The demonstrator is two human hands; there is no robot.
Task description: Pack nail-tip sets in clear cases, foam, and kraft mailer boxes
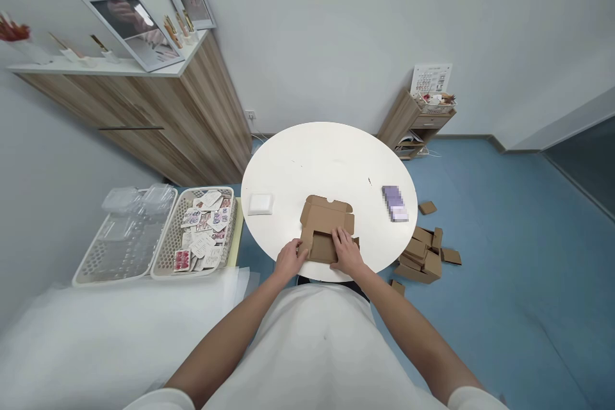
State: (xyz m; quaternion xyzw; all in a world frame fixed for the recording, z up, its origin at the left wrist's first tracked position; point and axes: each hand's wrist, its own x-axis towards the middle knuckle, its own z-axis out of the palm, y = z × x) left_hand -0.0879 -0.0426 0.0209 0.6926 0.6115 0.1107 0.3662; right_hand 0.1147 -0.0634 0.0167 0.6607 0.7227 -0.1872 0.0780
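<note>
A brown cardboard box (329,216), partly folded, lies at the near edge of the round white table (327,154). Its lid flap is laid back toward the far side, and the inside of the box shows as a darker hollow. My left hand (290,258) grips the left side of the box, thumb over the cardboard. At the right side, my right hand (346,252) has its fingers bent over the wall and its thumb near the front edge. The undersides of both hands are hidden.
A white packet (260,204) lies left on the table; a purple stack (394,204) stands right. Folded cardboard boxes (420,255) lie on the floor at right. Left are a basket of cards (162,250), a basket of clear plastic cases (91,262) and white sheeting (120,327).
</note>
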